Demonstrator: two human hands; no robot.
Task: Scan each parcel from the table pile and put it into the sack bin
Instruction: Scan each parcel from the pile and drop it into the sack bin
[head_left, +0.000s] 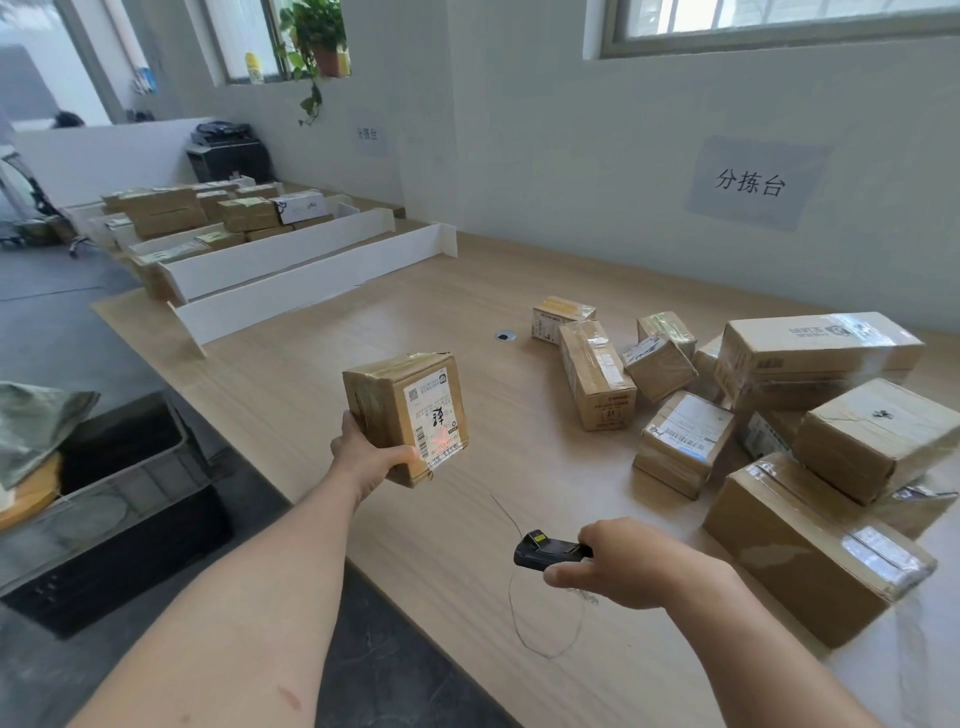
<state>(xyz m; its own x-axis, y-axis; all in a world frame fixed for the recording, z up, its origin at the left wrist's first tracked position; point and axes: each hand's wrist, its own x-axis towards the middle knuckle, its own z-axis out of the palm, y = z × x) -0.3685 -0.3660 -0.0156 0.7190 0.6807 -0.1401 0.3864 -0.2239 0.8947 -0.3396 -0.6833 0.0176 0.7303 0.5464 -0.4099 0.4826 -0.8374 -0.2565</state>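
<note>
One small taped parcel (410, 415) aloft over the table (415, 312) edge, left grip (366, 460) curled round its lower corner, right grip (623, 564) wrapped round the scanner (550, 551); probably light, stiff, tape-slick, best taken across two opposite faces, label clear.

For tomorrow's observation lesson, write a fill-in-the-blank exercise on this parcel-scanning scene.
The left hand holds a small brown cardboard parcel whose white label shows a ____ glow.
The right hand grips a ____ handheld scanner.
On the pale wooden table, the parcel pile lies to the person's ____.
Missing words: red; black; right.
</note>
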